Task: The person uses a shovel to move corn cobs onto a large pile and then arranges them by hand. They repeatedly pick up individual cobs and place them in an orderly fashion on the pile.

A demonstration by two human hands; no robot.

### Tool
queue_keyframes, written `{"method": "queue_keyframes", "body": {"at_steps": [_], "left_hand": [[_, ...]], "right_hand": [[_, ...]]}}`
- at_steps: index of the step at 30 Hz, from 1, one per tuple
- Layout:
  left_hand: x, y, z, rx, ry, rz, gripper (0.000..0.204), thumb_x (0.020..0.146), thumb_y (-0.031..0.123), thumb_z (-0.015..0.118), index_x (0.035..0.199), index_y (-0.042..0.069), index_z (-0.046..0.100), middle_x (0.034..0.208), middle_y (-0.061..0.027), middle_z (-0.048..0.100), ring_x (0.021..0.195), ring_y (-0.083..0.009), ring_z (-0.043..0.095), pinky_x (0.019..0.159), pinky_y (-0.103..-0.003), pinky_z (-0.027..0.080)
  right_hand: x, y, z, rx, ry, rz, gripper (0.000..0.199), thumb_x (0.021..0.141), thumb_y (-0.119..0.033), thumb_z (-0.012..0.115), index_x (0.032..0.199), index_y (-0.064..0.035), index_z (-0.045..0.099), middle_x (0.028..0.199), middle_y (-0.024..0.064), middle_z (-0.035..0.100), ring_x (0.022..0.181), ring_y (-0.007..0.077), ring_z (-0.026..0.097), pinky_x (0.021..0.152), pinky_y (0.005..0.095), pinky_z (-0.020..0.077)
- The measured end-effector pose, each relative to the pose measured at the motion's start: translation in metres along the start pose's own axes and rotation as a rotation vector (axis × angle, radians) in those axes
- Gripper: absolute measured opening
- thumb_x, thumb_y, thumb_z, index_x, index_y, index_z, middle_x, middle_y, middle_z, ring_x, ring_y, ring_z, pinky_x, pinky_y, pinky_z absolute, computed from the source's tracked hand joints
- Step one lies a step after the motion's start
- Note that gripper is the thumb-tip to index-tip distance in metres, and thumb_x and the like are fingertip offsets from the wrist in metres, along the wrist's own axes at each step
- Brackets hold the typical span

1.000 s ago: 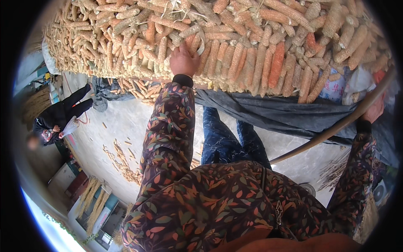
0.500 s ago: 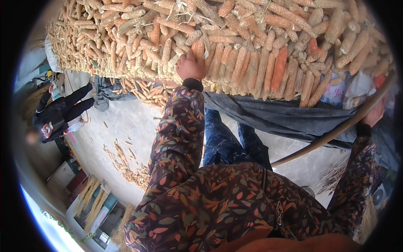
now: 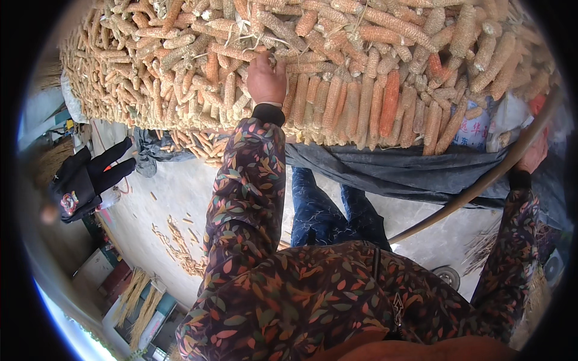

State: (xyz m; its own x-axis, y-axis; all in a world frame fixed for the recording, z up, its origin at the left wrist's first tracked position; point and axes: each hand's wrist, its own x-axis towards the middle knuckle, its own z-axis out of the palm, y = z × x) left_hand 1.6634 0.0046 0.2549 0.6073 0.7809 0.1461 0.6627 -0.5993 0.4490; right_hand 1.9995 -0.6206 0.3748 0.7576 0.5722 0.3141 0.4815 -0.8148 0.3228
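Observation:
My left hand (image 3: 266, 81) reaches onto a large heap of dried corn cobs (image 3: 343, 108), its back toward me. Its fingers bend down among the cobs near some loose dry husk strips (image 3: 245, 27); what lies under the fingertips is hidden. Below the hand, cobs stand in a neat upright row along the heap's front, one of them a deep orange-red cob (image 3: 389, 103). At the far right, my right hand (image 3: 536, 153) is up against a curved wooden pole (image 3: 475, 191). The pole covers part of that hand, and its fingers are mostly hidden.
Dark sheeting (image 3: 397, 171) hangs below the heap's front edge. Printed sacks (image 3: 472, 129) are tucked at its right. Loose cobs (image 3: 180, 240) lie on the concrete floor (image 3: 141, 204). Another person (image 3: 78, 180) stands at left; a wheel (image 3: 447, 275) shows behind me.
My left hand has shifted slightly up and further onto the heap, now covering the husk-wrapped cob spot. The view has moved a little; my right hand stays by the pole.

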Motion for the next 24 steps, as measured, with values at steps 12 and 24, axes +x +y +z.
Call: {"method": "queue_keyframes", "body": {"at_steps": [12,24], "left_hand": [[0.051,0.027,0.029,-0.569,0.198,-0.245,0.048,0.082,0.028,0.081,0.103,-0.012,0.065,0.087,-0.0163,0.069,0.077,-0.023,0.064,0.07,-0.036,0.052],[-0.043,-0.026,-0.01,0.012,-0.345,-0.149,0.047,0.081,0.043,0.079,0.096,-0.001,0.071,0.08,-0.0158,0.072,0.072,-0.028,0.07,0.069,-0.038,0.055]], "right_hand": [[0.004,-0.023,-0.004,0.023,-0.031,0.061,0.042,0.09,-0.033,0.059,0.124,-0.0081,0.059,0.122,0.013,0.063,0.119,0.0333,0.056,0.103,0.0452,0.04],[0.009,-0.034,-0.009,0.019,0.079,0.048,0.032,0.087,-0.029,0.059,0.112,-0.0096,0.061,0.118,0.015,0.062,0.107,0.0418,0.06,0.088,0.0504,0.0478]]}}
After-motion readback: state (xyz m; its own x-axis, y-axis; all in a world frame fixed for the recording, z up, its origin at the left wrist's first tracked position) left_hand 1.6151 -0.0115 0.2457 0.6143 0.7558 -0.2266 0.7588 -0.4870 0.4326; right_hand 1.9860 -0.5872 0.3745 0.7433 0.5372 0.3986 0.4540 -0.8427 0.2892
